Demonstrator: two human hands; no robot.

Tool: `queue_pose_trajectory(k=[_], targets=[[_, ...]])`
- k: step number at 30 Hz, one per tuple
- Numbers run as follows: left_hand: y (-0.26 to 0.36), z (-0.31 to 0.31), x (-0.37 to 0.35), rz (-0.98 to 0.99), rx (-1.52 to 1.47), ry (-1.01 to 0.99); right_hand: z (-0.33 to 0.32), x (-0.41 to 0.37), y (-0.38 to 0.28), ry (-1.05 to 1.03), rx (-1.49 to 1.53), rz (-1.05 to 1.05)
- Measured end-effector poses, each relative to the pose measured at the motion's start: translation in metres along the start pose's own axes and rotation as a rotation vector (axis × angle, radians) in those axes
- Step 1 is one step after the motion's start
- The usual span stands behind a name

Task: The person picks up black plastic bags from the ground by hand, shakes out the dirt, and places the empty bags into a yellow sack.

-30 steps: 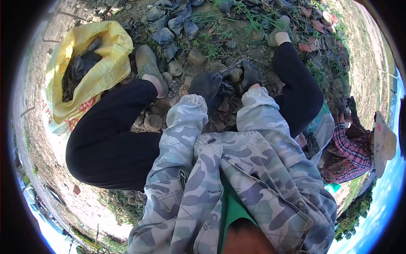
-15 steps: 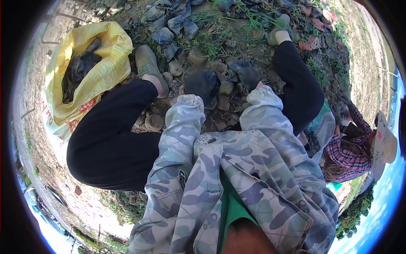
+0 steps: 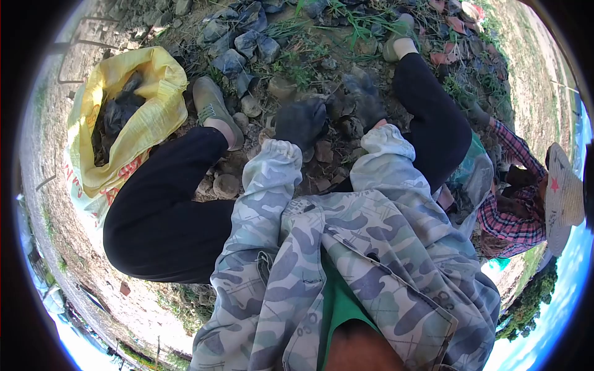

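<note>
Stones [image 3: 323,150] and clods lie loose in the dirt between my feet, just beside my gloved left hand [image 3: 300,122] and near my right hand [image 3: 365,102]. My left fingers look curled inward, their tips hidden by the dark glove; my right fingers reach forward, low over the rubble, and I can't tell whether either set is pinching anything. Working well here, I judge, means keeping both palms low, getting fingertips under an edge rather than squeezing from above, and letting one hand steady what the other loosens, since rough pieces could roll or snag the glove. Shapes vary: a rounded, pale-brown cobble [image 3: 227,185] by my left knee, angular bits near my hands, and, farther out, bluish-dark lumps [image 3: 246,43] with flat, faintly shiny faces. Thin green blades [image 3: 359,34] cross the soil beyond. The yellow woven sack [image 3: 164,80] gapes beyond my left shoe [image 3: 210,102], its rim creased and floppy, with crumpled black material [image 3: 117,114] inside.
</note>
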State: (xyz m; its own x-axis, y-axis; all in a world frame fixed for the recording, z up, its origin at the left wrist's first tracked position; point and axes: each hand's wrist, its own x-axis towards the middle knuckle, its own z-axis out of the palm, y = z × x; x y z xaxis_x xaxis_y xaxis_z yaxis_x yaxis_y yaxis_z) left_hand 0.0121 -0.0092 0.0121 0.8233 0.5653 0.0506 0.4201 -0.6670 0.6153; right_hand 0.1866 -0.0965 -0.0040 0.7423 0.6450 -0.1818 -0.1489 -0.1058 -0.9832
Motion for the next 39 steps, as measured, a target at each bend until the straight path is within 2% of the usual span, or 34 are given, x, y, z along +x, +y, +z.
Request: queue_pose_trajectory(k=[2,3,5,6,8,9,11,12,14,15,17,18,20,24,26,27,29,30,32,33,35,37,39], targets=[[-0.007,0.009,-0.004,-0.008,-0.041,0.036,0.005,-0.01,0.007,-0.13,0.212,0.285],[-0.005,0.001,-0.002,-0.006,-0.039,0.035,0.008,-0.01,0.018,-0.129,0.214,0.284],[0.002,-0.02,0.003,-0.221,-0.246,-0.068,0.013,-0.01,0.043,-0.366,-0.293,0.104],[-0.002,-0.02,0.003,-0.218,-0.239,-0.073,0.015,-0.01,0.044,-0.362,-0.284,0.104],[-0.008,-0.019,0.005,-0.237,-0.338,0.01,0.021,-0.012,0.047,-0.364,-0.58,-0.278],[-0.009,-0.021,0.005,-0.23,-0.331,0.003,0.02,-0.01,0.053,-0.354,-0.573,-0.277],[-0.009,-0.022,0.006,-0.24,-0.476,-0.035,0.017,-0.005,0.063,-0.469,-0.064,-0.014],[-0.007,-0.023,0.007,-0.233,-0.474,-0.04,0.013,-0.001,0.059,-0.461,-0.062,-0.017],[-0.003,-0.024,0.007,-0.278,-0.534,-0.079,0.009,0.005,0.041,-0.689,-0.573,-0.469],[-0.003,-0.024,0.007,-0.277,-0.532,-0.081,0.01,0.002,0.036,-0.686,-0.57,-0.469],[-0.003,-0.023,0.008,-0.318,-0.597,-0.044,0.012,-0.005,0.025,-0.592,0.087,0.207],[-0.003,-0.023,0.008,-0.316,-0.595,-0.044,0.01,-0.004,0.031,-0.592,0.089,0.205],[-0.001,-0.025,0.008,-0.38,-0.715,-0.023,0.003,0.0,0.05,-0.651,-0.19,-0.104],[-0.005,-0.031,0.011,-0.35,-0.816,-0.057,0.01,0.0,0.04,-0.721,-0.167,-0.159],[-0.009,-0.03,0.012,-0.329,-0.857,0.02,0.009,0.004,0.062,-0.677,-0.195,-0.123],[-0.011,-0.029,0.011,-0.331,-0.857,0.024,0.013,-0.001,0.049,-0.681,-0.195,-0.124],[-0.015,-0.027,0.008,-0.366,-0.816,0.074,0.025,-0.015,0.007,-0.442,0.528,0.36],[-0.019,-0.024,0.007,-0.368,-0.818,0.077,0.022,-0.014,0.011,-0.445,0.524,0.361],[-0.026,-0.017,0.004,-0.378,-0.743,0.094,0.013,-0.009,0.02,-0.239,0.633,0.339],[-0.029,-0.016,0.004,-0.378,-0.744,0.096,0.01,-0.007,0.022,-0.241,0.631,0.338],[-0.034,-0.015,0.003,-0.417,-0.658,0.184,0.004,-0.002,0.026,-0.007,0.686,0.492],[-0.043,-0.018,0.003,-0.441,-0.724,0.262,-0.012,0.009,0.062,0.051,0.689,0.444],[-0.046,-0.026,0.002,-0.456,-0.777,0.342,-0.024,0.015,0.071,0.106,0.705,0.392]])
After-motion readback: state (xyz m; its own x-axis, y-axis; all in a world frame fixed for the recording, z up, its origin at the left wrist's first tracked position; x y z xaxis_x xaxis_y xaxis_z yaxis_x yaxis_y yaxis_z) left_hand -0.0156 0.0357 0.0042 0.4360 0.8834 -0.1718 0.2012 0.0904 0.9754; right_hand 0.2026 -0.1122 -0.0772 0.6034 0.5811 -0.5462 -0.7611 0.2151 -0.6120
